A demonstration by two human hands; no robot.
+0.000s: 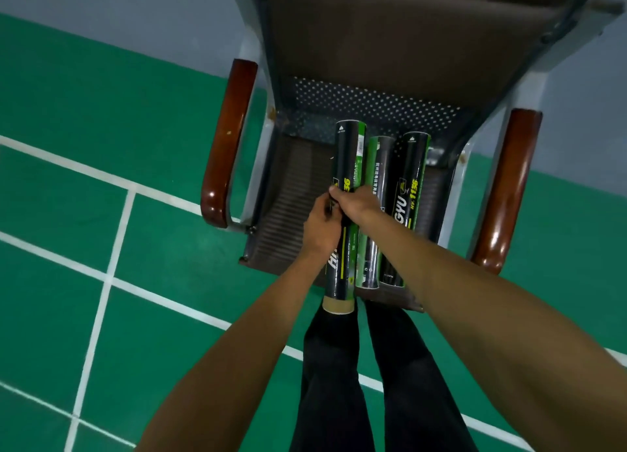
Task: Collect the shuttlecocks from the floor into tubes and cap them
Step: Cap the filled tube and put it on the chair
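Squarely on chair seat (288, 214), left hand (322, 226) and right hand (358, 202) clasped together round leftmost tube (346, 153), exact grip hard to make out, label (346, 182) half covered, two other tubes (411, 173) alongside, chair back (407, 27) cut off.

Metal-framed chair with brown padded seat (291, 194): three tubes on seat, side by side, lengthwise front to back. Black-and-green cardboard tube (347, 160) on chair's left half, near end overhanging seat front; left hand (320, 227) and right hand (356, 202) grip its middle. Green-striped middle tube (378, 166) just beside it, at seat centre; black lettered tube (405, 194) rightmost on seat. Black-trousered legs (339, 367) just before chair front.
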